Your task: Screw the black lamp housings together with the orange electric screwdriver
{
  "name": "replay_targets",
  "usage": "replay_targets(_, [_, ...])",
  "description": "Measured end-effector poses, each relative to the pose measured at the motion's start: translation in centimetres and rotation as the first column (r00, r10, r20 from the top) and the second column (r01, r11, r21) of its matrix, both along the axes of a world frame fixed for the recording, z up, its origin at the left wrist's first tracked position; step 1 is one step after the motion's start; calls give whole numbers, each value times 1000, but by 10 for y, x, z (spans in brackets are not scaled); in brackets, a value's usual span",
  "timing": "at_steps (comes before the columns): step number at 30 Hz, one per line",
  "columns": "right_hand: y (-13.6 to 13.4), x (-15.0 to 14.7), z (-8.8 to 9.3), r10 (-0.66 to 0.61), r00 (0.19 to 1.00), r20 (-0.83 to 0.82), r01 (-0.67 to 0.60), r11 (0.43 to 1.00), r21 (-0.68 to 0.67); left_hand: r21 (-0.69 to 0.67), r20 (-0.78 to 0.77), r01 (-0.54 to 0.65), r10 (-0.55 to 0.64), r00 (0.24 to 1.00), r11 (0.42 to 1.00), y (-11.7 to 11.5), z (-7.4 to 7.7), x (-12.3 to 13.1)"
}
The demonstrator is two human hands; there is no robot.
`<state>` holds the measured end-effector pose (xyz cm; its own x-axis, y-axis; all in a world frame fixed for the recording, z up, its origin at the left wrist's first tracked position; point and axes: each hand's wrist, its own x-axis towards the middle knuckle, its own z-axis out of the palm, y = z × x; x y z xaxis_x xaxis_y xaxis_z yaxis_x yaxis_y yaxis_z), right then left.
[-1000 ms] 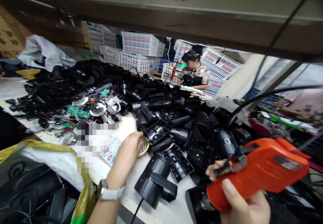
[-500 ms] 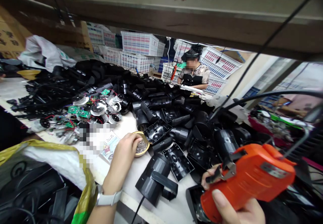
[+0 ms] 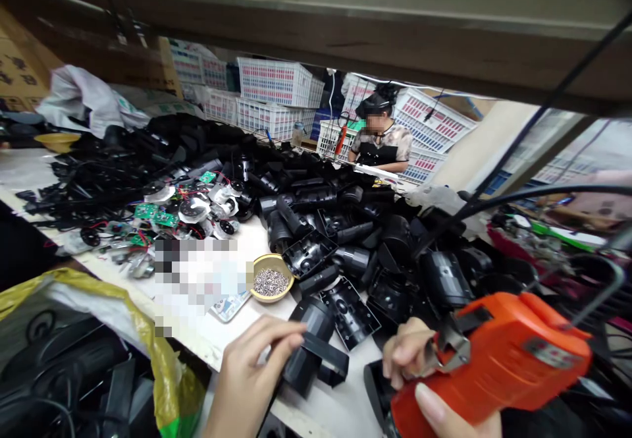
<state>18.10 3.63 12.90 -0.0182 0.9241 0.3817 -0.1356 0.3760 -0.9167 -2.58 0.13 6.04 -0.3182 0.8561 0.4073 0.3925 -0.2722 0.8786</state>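
My left hand has thumb and fingertips pinched together in front of a black plastic housing with a handle. Whatever the pinch holds is too small to make out. In my right hand is an orange electric screwdriver, with the fingers around its body near a metal lever. Its lower end points down by a black part at the front edge, and the tip is out of view. A yellow bowl of small metal screws stands beyond my left hand.
Black housings lie heaped across the bench, with wired circuit boards to the left. A yellow-edged sack of black parts stands at front left. A cable runs overhead at right. A person sits beyond, near white crates.
My left hand has left the screw bowl and come toward me and slightly right, in front of the black housing. The screwdriver has shifted slightly down and right.
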Motion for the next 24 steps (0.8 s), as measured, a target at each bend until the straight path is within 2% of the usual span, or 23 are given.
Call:
replay_targets(4, [6,-15,-1,123,977,-174,-120,992,23,66,6,127,-128,992,990,-25,-10,9])
replay_targets(9, [4,-38,15,156,915,-373,-130,987,94,90,-148,132,-118,982,987,-31,-8,7])
replay_targets(13, [0,-52,23,199,909,-366,-158,978,139,128,-265,83,-47,963,988,-30,-7,4])
replay_targets(16, [-1,-60,24,188,926,-328,-138,976,170,85,-323,15,13,946,996,-31,-9,3])
replay_targets(19, [-1,-68,22,181,921,-344,-129,977,169,46,-347,19,-2,938,999,-32,-10,3])
replay_targets(24, [-1,-75,19,184,901,-393,-145,981,127,135,-379,40,14,925,990,-30,-7,3])
